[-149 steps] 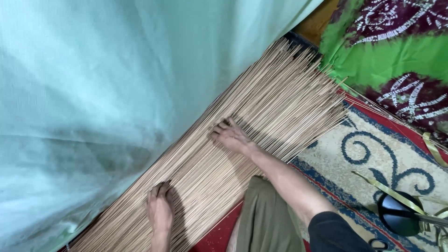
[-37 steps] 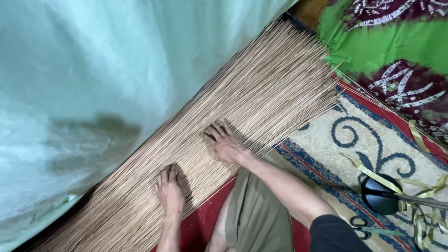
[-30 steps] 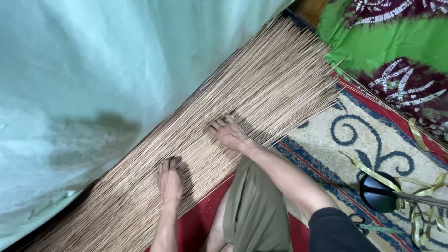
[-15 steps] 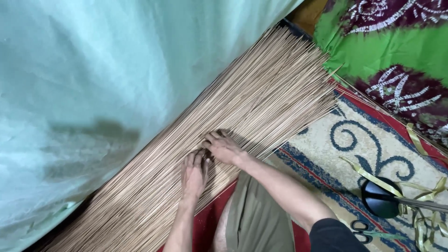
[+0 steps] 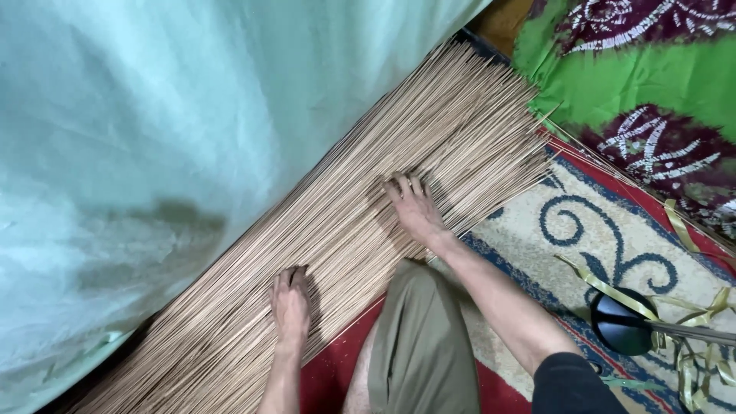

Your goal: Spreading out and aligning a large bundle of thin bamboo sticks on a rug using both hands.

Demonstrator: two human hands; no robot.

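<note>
Head view: we see a wide layer of thin pale sticks (image 5: pixel 322 222) laid side by side on the floor, running diagonally between a pale green cloth (image 5: pixel 169 115) and a patterned rug (image 5: pixel 583 230).

Both of our hands lie flat on this layer. The left hand (image 5: pixel 291 300) presses down near the lower end, fingers together and slightly curled. The right hand (image 5: pixel 414 208) rests near the middle, fingers spread apart over the sticks. Neither hand is closed around anything.

Handling, as we judge it: each stick looks light, stiff and brittle, and loose sticks should roll and slide over one another. We expect a single stick to snap if bent. The layer is best controlled with flat palms pressing from above, or gathered across its width as a bundle, not pinched at the tips.

Compared with half a second ago, our hands have separated: they were then nearly touching at the middle. The left has moved down toward our knee (image 5: pixel 422 337), and the right has moved up the layer.
</note>
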